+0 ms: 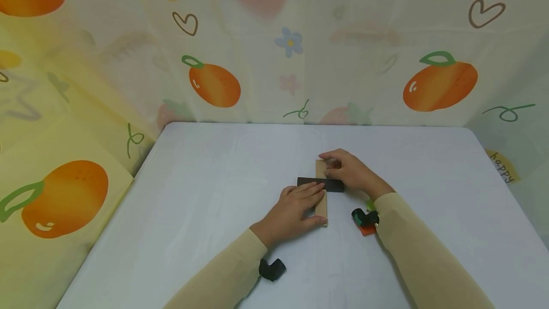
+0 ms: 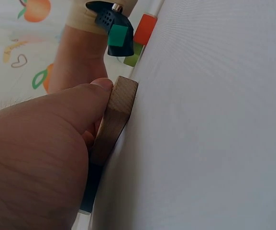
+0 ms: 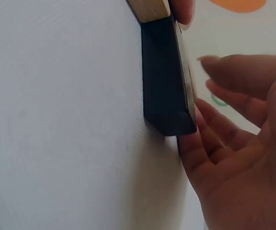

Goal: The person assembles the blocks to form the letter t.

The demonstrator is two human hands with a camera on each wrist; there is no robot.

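Note:
A black block [image 1: 334,185] lies crosswise on the white table. From its near side a light wooden block [image 1: 321,209] extends toward the person, and wood [image 1: 320,168] also shows on its far side. The left hand [image 1: 298,209] rests across the black block with fingers extended, its thumb at the near end of the wood. In the left wrist view, that thumb lies beside the wooden block's end [image 2: 121,96]. Beside the far wood is the right hand [image 1: 349,170], fingers loosely bent. The right wrist view shows its thumb [image 3: 243,72] raised apart from the black block [image 3: 164,72].
An orange block [image 1: 367,230] and a green block [image 1: 370,205] lie near the right sleeve, partly covered by the black wrist camera [image 1: 364,217]. Another wrist camera [image 1: 272,269] sticks out from the left sleeve. A patterned cloth [image 1: 257,85] hangs behind the table.

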